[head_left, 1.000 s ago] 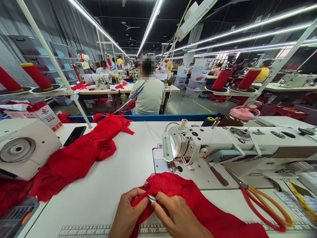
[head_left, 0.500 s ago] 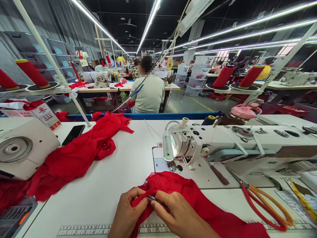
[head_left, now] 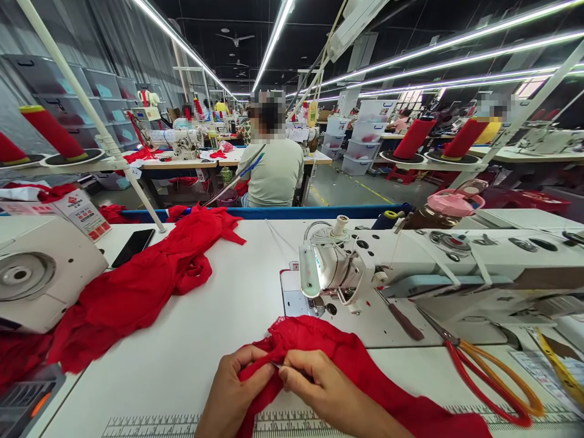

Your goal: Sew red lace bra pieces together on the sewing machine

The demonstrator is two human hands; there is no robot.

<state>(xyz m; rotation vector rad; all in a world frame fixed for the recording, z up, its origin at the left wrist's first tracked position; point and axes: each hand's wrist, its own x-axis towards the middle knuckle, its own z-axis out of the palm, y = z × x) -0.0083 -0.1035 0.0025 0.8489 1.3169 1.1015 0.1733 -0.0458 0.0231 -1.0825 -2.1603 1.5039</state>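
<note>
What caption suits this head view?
Both hands, left hand and right hand, pinch red fabric before a sewing machine.

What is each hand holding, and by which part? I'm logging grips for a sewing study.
Both hands pinch the red fabric at its near-left edge: left hand under the fold, right hand gripping a small metal tool, its type unclear.
</note>
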